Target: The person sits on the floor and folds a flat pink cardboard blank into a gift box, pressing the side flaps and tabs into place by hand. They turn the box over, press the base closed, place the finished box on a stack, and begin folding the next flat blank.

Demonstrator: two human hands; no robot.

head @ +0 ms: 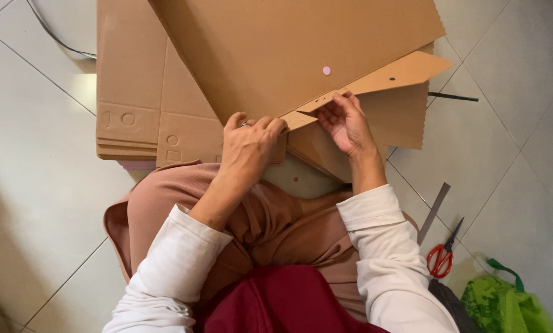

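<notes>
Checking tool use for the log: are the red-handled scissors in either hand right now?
No. The red-handled scissors lie on the floor tiles, while the left hand and right hand both grip the cardboard sheet.

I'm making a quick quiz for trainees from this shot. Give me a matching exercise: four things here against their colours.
Things:
1. folded cardboard sheet
2. scissors with looped handles
3. crumpled bag by the floor's edge
4. small round sticker on the cardboard

Colours:
a. green
b. pink
c. brown
d. red handles

Pairs: 1-c, 2-d, 3-a, 4-b
</notes>
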